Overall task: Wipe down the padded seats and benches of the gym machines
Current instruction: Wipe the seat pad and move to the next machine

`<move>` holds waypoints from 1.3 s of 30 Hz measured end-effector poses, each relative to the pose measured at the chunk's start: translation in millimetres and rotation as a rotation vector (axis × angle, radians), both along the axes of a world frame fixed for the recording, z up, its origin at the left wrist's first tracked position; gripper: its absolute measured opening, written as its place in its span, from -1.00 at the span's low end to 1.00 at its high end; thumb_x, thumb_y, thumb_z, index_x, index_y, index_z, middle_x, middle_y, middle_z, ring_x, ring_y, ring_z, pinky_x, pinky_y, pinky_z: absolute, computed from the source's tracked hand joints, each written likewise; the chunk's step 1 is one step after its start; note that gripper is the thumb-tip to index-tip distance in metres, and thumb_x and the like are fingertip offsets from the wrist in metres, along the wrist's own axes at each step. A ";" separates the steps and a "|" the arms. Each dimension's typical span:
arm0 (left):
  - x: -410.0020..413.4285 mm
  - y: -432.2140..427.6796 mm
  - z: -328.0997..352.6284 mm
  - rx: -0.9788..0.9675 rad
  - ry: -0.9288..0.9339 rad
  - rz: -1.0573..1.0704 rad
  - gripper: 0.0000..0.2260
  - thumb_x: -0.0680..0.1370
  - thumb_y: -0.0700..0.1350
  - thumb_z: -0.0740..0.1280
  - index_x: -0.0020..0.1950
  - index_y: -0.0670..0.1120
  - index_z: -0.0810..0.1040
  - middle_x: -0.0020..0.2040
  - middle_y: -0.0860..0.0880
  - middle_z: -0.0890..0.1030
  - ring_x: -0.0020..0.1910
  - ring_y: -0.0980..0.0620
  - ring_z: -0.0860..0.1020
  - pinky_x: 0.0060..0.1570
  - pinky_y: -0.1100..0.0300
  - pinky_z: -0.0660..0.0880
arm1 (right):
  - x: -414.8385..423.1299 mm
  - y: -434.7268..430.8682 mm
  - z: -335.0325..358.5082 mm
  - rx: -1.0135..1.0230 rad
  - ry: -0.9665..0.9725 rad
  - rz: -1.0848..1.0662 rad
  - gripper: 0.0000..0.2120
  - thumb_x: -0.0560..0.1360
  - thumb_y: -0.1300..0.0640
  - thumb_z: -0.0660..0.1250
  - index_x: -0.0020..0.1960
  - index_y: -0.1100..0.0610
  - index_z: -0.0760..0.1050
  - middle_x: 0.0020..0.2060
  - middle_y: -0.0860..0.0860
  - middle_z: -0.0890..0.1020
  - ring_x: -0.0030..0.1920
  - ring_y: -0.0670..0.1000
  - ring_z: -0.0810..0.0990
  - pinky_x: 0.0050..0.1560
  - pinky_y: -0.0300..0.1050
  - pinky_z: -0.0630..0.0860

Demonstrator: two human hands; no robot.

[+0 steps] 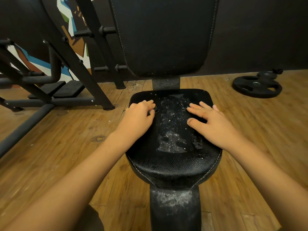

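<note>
The black seat pad (pixel 173 164) sits dead centre, low and right in front of the person, and it's pretty beat up. There's a big worn patch (pixel 173 142) down the middle with pale flaky specks all over it.

Both hands are on the far half of the pad with that patch between them. The left hand (pixel 139 114) is at the pad's left edge, its fingers (pixel 148 103) bunched close together and bent, tips down on the leather. The thumb is tucked next to a small dark bit of the surface, and I honestly can't tell if it's pinching that or just resting. The right hand (pixel 211 120) lies flat toward the right edge, its fingers (pixel 196 108) spread wide and pressing on the pad.

Just behind the seat is the upright backrest (pixel 163 35), also black with pale stitching. The dusty frame beam (pixel 175 210) runs under the bench toward the camera. It's all on a wooden floor (pixel 66 147). There's a weight plate (pixel 257 86) lying well off to the right by the dark wall, and another machine's frame (pixel 78 64) on the left in front of a painted mural (pixel 66 12).
</note>
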State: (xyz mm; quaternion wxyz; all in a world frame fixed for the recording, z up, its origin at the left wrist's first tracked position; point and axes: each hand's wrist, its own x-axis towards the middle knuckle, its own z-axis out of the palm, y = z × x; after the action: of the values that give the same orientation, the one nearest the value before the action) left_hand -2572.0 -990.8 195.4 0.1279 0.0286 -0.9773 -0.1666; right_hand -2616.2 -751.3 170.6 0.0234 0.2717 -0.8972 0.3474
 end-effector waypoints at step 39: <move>104.7 120.1 -7.3 0.076 0.074 -0.387 -0.74 0.61 -0.18 0.28 0.27 -0.07 0.63 0.38 0.02 0.53 0.43 0.00 0.43 0.28 -0.03 0.45 | 0.3 -4.0 4.7 0.015 -0.015 -0.031 -0.56 0.59 -0.04 0.28 0.47 -0.08 0.40 0.49 -0.21 0.32 0.55 -0.18 0.08 0.53 -0.08 -0.21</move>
State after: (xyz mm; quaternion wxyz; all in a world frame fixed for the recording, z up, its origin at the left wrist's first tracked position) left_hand -2467.3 -870.7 188.2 0.1281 -0.1611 -0.9522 -0.2259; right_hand -2615.8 -755.4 175.4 0.0199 0.2550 -0.9041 0.3424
